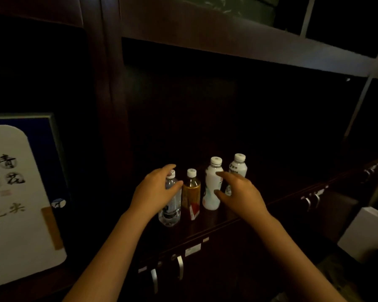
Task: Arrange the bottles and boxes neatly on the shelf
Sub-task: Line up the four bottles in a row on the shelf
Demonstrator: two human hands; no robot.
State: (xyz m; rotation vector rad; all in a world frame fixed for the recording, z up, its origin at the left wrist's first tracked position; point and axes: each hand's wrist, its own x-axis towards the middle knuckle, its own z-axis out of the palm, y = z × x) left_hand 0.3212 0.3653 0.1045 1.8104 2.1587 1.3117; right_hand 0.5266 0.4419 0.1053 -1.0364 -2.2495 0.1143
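Note:
Four bottles stand in a row on the dark wooden shelf [207, 227]. From left to right they are a clear water bottle [170, 212], an amber tea bottle [191, 192], a white milk bottle [210, 201] and a second white bottle [238, 166] a little further back. My left hand [155, 190] curls round the shoulder of the water bottle, thumb in front and fingers behind its cap. My right hand [241, 194] is spread open beside the white milk bottle, with thumb and forefinger tips at its side. It hides the lower part of the second white bottle.
A large white box with calligraphy [15, 203] leans in the compartment to the left. Another white box [367, 232] sits low on the right. Metal door handles [179, 267] line the cabinet front below the shelf, and an upper shelf board [227, 38] runs overhead.

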